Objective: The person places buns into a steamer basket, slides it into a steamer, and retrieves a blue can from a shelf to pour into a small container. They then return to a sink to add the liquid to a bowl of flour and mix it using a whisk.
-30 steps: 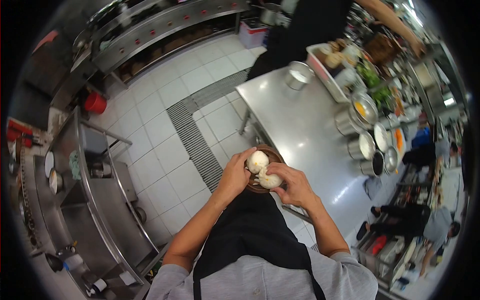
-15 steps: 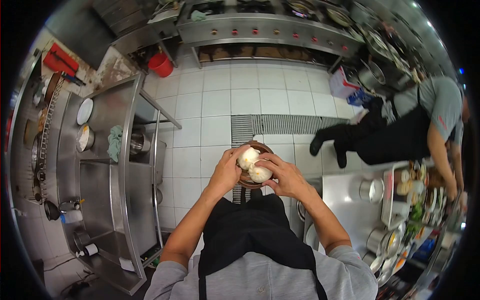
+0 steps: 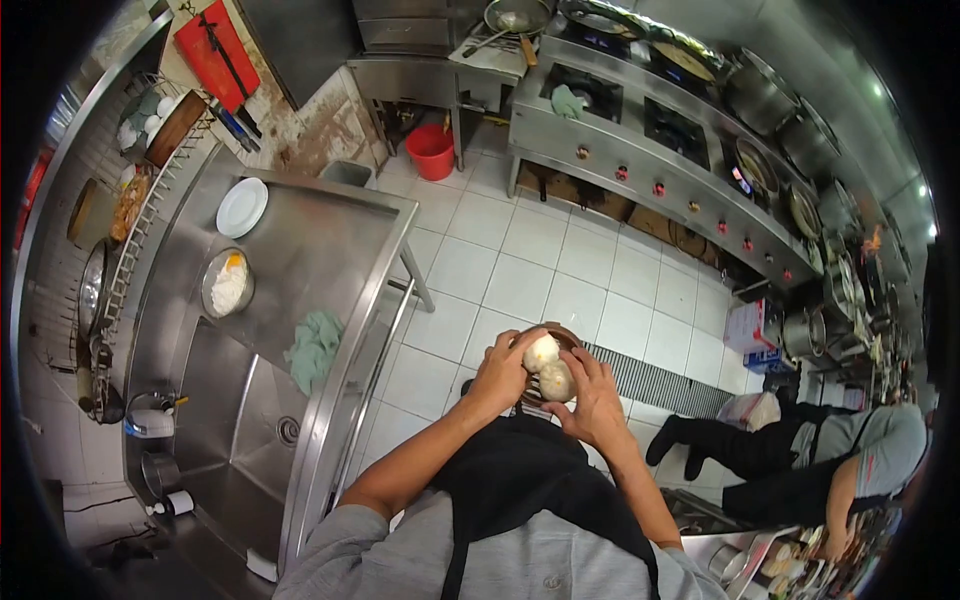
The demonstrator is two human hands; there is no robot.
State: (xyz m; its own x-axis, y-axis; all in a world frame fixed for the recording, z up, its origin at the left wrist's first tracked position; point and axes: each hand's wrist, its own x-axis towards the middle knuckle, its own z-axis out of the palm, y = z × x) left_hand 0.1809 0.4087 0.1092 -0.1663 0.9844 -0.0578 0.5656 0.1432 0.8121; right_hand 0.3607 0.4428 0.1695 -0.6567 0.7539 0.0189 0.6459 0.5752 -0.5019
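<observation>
Two round white buns lie against each other in a round brown basket (image 3: 567,340) in front of my apron. The upper bun (image 3: 541,353) has a small yellow spot on top; the lower bun (image 3: 556,381) sits beside it. My left hand (image 3: 502,371) grips the basket's left side, with fingertips near the upper bun. At the right side, my right hand (image 3: 596,400) is curved round the basket, fingers close to the lower bun and thumb beneath. Both hands hold the basket between them.
To the left is a steel sink counter (image 3: 300,215) with a white plate (image 3: 242,207), a bowl of white food (image 3: 228,283) and a green cloth (image 3: 314,350). Stoves (image 3: 640,150) stand ahead, a red bucket (image 3: 431,152) near them. Another person (image 3: 790,450) works at the right.
The view has turned left toward the sink counter, which now appears larger. My right fingers have drawn back from the top of the lower bun toward the basket's side.
</observation>
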